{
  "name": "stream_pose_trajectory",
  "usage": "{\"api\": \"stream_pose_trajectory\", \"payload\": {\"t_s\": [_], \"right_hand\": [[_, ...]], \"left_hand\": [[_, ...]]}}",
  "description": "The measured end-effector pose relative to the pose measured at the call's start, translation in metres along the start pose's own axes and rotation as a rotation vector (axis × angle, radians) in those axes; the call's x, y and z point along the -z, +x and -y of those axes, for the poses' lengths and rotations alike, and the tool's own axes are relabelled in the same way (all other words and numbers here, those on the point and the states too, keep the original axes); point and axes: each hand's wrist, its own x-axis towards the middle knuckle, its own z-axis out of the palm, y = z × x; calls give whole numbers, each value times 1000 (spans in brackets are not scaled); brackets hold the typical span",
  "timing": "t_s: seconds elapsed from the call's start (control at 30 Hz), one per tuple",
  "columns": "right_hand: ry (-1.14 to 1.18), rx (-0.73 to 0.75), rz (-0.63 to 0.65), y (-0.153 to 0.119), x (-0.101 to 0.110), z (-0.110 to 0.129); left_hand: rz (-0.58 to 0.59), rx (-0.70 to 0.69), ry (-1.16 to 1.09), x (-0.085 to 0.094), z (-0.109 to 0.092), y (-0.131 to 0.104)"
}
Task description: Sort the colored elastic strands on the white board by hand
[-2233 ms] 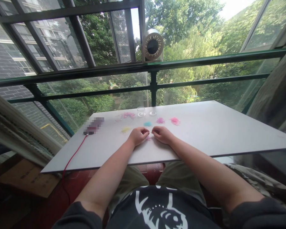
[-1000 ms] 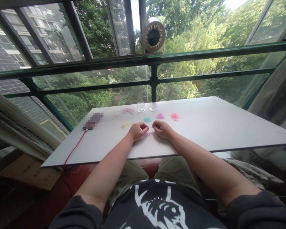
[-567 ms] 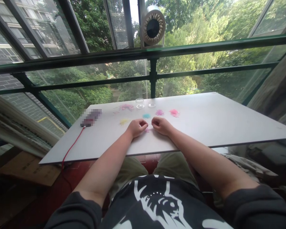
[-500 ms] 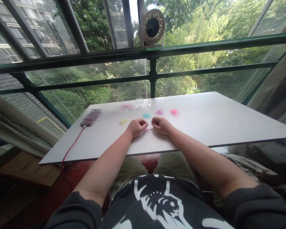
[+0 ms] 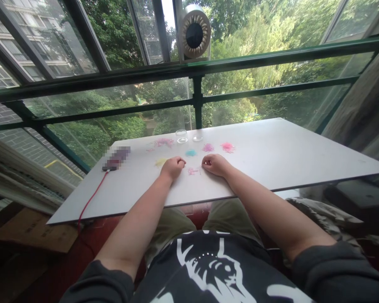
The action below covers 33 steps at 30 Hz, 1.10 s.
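Observation:
On the white table (image 5: 271,168) my left hand (image 5: 174,167) rests with fingers curled, beside a yellow pile (image 5: 161,161). Across a small gap, my right hand (image 5: 215,165) is pinched closed near the table; a thin strand (image 5: 200,171) shows by its fingertips. What either hand holds, if anything, is too small to name. Between the hands lies a small pink pile (image 5: 192,171). Beyond them are a teal pile (image 5: 191,152), a purple pile (image 5: 208,147), a bright pink pile (image 5: 228,147) and a larger pink pile (image 5: 164,142).
Two clear round containers (image 5: 182,137) (image 5: 197,136) stand near the far edge. A blurred-out device (image 5: 116,158) with a red cable (image 5: 93,194) lies on the left. Behind the table are a green railing (image 5: 197,99) and a round silver fan-like object (image 5: 194,33).
My hands have moved apart, the left one leftward, uncovering the small pink pile between them. The whole view has shifted slightly.

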Motion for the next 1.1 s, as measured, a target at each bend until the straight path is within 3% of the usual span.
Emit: {"api": "stream_pose_trajectory", "payload": {"t_s": [0.17, 0.27, 0.63, 1.1], "right_hand": [[36, -54, -9, -1, -1, -1], [72, -77, -26, 0, -1, -3], [38, -75, 9, 0, 0, -1], [11, -71, 16, 1, -1, -1]], "left_hand": [[131, -212, 33, 3, -4, -5], [162, -250, 33, 5, -6, -6], [79, -218, 76, 2, -5, -4], [74, -187, 127, 0, -4, -3]]}}
